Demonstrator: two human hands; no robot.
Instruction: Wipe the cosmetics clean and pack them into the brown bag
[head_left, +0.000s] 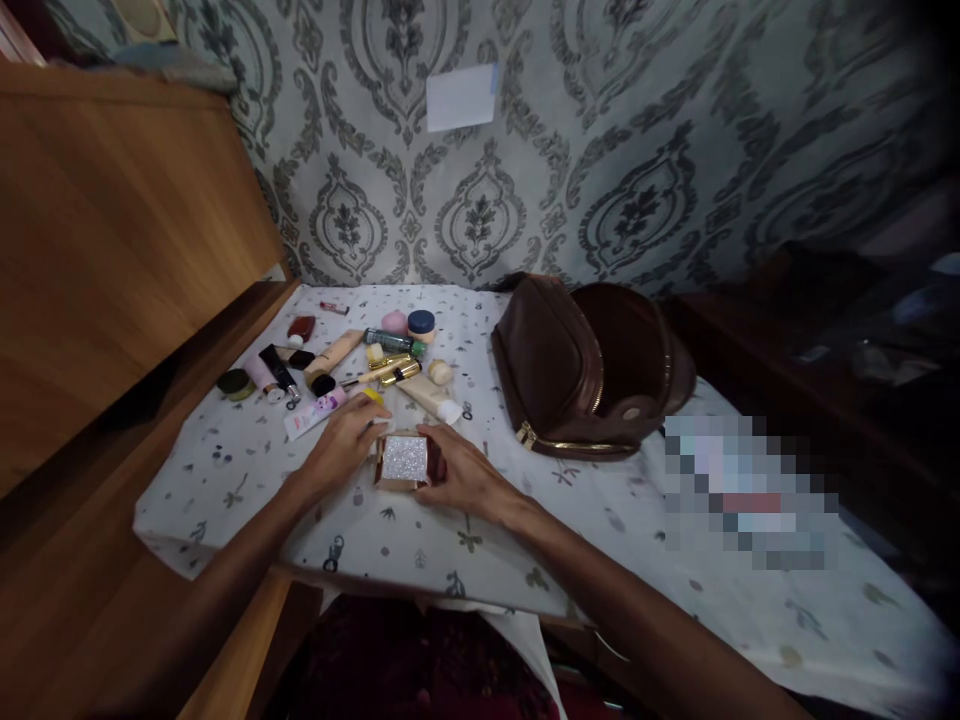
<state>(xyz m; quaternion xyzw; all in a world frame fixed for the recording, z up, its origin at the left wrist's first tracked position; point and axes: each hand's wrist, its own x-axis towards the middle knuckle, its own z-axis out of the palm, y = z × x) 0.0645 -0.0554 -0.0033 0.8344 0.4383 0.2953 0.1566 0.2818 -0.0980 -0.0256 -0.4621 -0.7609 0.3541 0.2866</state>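
Observation:
A small rose-gold makeup case [406,461] with a silver glitter top rests near the table's front edge. My right hand [471,474] grips it from the right side, thumb in front and fingers behind. At its left corner is my left hand [346,437], with bent fingers and thumb apart and nothing clearly held. A tube with purple print [315,412] and its yellow cap lie by the left fingers. Just behind the case, a beige tube [424,396] with a white cap lies among gold-trimmed sticks [400,372].
Several cosmetics lie at the back left, including a green bottle [390,342], a navy-lidded jar [421,324] and a black tube [279,370]. An unzipped brown bag [551,360] stands right of centre. A blurred-out item [750,495] lies farther right. Wooden furniture [127,240] borders the left.

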